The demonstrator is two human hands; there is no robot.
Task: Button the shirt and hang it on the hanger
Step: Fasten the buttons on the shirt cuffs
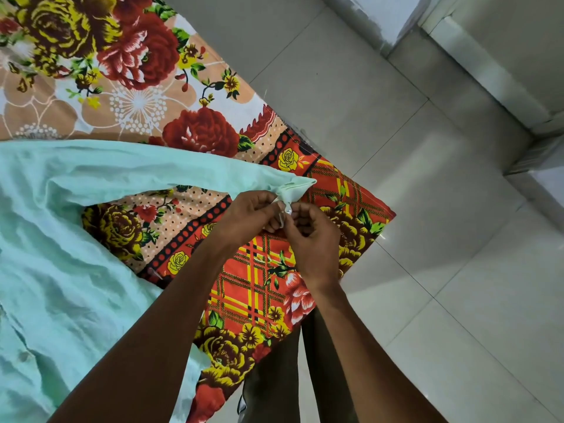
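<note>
A pale mint-green shirt (58, 239) lies spread over the left side of the bed, one long sleeve (158, 172) stretched to the right. Its cuff (293, 189) is lifted near the bed's corner. My left hand (250, 218) pinches the cuff's edge from the left. My right hand (311, 236) pinches the same cuff from the right, fingertips meeting the left hand's at a small light button (288, 211). A dark button (23, 356) shows on the shirt front at lower left. No hanger is in view.
The bed is covered by a floral sheet (146, 87) in red, yellow and orange; its corner (392, 212) points right. Beyond lies a glossy light tiled floor (427, 270), with a wall base (488, 87) at upper right. Dark trouser legs (274, 377) stand by the bed edge.
</note>
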